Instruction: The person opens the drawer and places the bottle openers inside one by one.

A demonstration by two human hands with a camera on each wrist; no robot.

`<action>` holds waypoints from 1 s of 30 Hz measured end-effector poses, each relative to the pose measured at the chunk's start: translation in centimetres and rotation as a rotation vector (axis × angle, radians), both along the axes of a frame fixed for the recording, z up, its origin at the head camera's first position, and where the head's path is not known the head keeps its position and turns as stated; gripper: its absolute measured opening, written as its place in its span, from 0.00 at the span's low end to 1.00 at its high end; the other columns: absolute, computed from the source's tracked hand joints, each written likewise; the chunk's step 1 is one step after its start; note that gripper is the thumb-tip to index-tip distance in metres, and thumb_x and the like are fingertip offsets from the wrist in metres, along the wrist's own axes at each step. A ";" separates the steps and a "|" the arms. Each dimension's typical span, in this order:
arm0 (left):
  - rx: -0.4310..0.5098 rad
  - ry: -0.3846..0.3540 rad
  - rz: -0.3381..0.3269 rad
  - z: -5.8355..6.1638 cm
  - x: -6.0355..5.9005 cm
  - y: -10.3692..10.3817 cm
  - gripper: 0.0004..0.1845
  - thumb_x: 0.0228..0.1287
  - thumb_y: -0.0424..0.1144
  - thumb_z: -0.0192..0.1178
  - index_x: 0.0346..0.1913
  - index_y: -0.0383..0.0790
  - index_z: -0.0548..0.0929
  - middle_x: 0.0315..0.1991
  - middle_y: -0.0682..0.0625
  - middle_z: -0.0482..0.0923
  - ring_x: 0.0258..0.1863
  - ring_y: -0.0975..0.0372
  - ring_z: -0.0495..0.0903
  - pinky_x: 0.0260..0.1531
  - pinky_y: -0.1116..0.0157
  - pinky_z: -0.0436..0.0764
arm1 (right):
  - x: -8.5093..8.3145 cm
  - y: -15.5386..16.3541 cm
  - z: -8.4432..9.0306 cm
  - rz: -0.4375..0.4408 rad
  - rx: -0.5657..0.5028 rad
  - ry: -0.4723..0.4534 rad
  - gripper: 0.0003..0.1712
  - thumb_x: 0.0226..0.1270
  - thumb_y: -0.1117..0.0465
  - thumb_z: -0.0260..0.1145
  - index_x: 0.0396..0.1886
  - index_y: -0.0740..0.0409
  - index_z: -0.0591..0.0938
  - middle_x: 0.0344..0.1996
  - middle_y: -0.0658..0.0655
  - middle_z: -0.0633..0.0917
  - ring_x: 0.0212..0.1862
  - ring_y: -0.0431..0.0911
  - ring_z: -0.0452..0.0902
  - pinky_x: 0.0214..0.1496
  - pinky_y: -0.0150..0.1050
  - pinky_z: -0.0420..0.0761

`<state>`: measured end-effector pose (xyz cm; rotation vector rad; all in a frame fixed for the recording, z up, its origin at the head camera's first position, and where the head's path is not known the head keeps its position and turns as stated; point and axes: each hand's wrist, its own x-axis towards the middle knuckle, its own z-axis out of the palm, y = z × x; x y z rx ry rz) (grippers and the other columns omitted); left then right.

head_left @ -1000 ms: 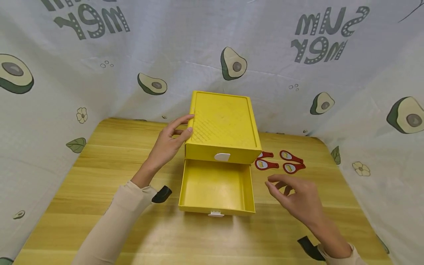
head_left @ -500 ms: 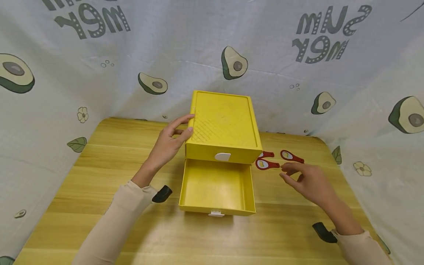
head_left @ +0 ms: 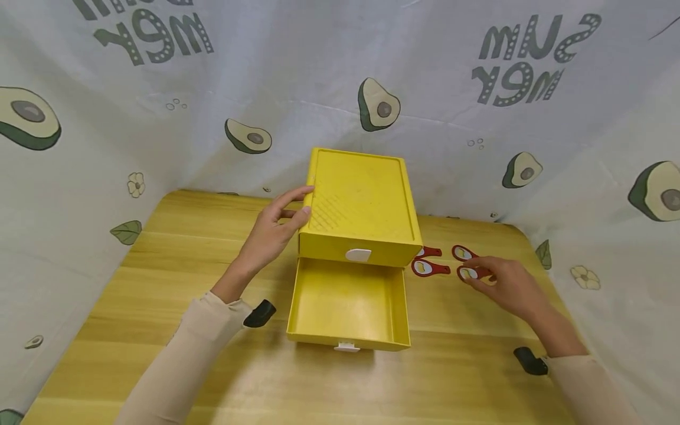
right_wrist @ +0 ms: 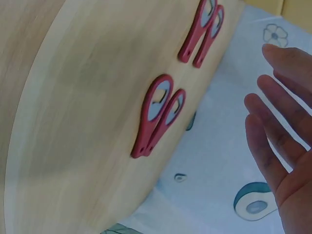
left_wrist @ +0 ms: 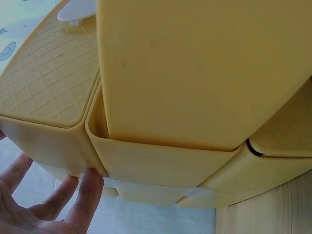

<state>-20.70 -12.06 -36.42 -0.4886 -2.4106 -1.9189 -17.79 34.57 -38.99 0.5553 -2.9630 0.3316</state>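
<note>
A yellow two-drawer box [head_left: 358,203] stands at the back middle of the wooden table [head_left: 159,265]. Its lower drawer [head_left: 347,304] is pulled out and holds nothing. My left hand [head_left: 281,221] rests against the box's left side with fairly straight fingers [left_wrist: 87,190], the index lying along the top rim. Several small red paddle-shaped pieces [head_left: 431,268] lie to the right of the box. My right hand [head_left: 491,277] reaches them, fingers [right_wrist: 273,141] straight, fingertips at the near-right red piece [head_left: 468,273]. In the right wrist view two pairs of red pieces [right_wrist: 158,114] lie on the wood.
An avocado-print cloth [head_left: 159,118] hangs behind and around the table on three sides. The table's right edge [head_left: 552,289] runs close beside the red pieces. Black wrist-camera straps [head_left: 260,313] sit on both sleeves.
My right hand has moved away from me and to the right, from beside the open drawer to the red pieces. The left hand and the box have stayed put.
</note>
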 end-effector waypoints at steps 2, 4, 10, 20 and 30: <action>-0.001 0.000 0.001 -0.1 0.0 0.0 0.23 0.75 0.52 0.55 0.71 0.64 0.71 0.69 0.51 0.67 0.56 0.53 0.78 0.50 0.51 0.78 | -0.3 0.4 -0.2 -0.015 0.017 -0.039 0.18 0.57 0.62 0.76 0.49 0.59 0.87 0.37 0.59 0.89 0.35 0.50 0.83 0.36 0.48 0.82; -0.002 0.000 0.003 -0.2 0.0 0.0 0.23 0.75 0.52 0.55 0.70 0.64 0.71 0.68 0.51 0.68 0.56 0.53 0.78 0.51 0.50 0.78 | -0.7 0.7 -0.4 -0.030 0.036 -0.079 0.18 0.58 0.61 0.76 0.49 0.59 0.87 0.39 0.62 0.88 0.36 0.52 0.83 0.38 0.50 0.81; -0.003 0.008 0.002 -0.2 -0.2 0.0 0.24 0.75 0.52 0.55 0.71 0.63 0.71 0.68 0.50 0.68 0.57 0.52 0.77 0.51 0.47 0.78 | -1.8 1.8 -1.2 -0.039 0.079 -0.186 0.19 0.61 0.61 0.73 0.52 0.61 0.85 0.44 0.64 0.88 0.45 0.60 0.84 0.43 0.61 0.80; -0.017 0.013 0.003 -0.3 -0.4 0.0 0.23 0.75 0.52 0.55 0.70 0.64 0.71 0.68 0.51 0.68 0.56 0.53 0.77 0.50 0.47 0.78 | -3.2 2.8 -2.8 0.016 0.080 -0.239 0.17 0.61 0.64 0.73 0.51 0.58 0.86 0.46 0.63 0.87 0.45 0.57 0.85 0.46 0.63 0.80; -0.025 0.004 0.005 -0.2 -0.4 0.0 0.23 0.75 0.52 0.55 0.70 0.65 0.71 0.68 0.51 0.69 0.57 0.53 0.77 0.51 0.48 0.79 | -4.6 3.2 -3.6 0.066 0.116 -0.229 0.19 0.58 0.67 0.75 0.50 0.59 0.86 0.49 0.66 0.86 0.45 0.59 0.83 0.48 0.63 0.79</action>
